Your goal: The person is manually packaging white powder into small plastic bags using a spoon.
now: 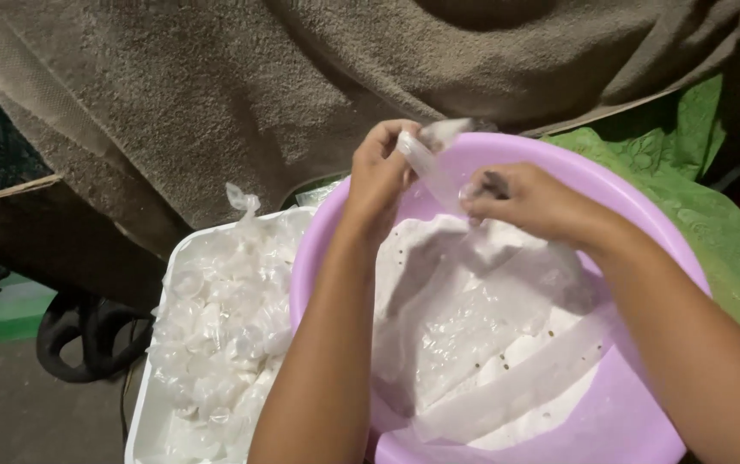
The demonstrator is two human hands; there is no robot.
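Both my hands are raised over a round lilac plastic basin [610, 185] that holds white powder [520, 352] and loose clear plastic sheets. My left hand [378, 176] pinches the top of a small clear plastic bag [430, 167] at the basin's far rim. My right hand [529, 202] grips the lower part of the same bag, its fingers closed around it. The bag stretches slantwise between the two hands.
To the left of the basin stands a white rectangular tub [159, 378] heaped with several small knotted clear packets [228, 309]. A brown towel-like cloth [258, 77] hangs behind. Green cloth [713, 215] lies at the right, and a dark coiled hose [86, 335] sits on the floor at the left.
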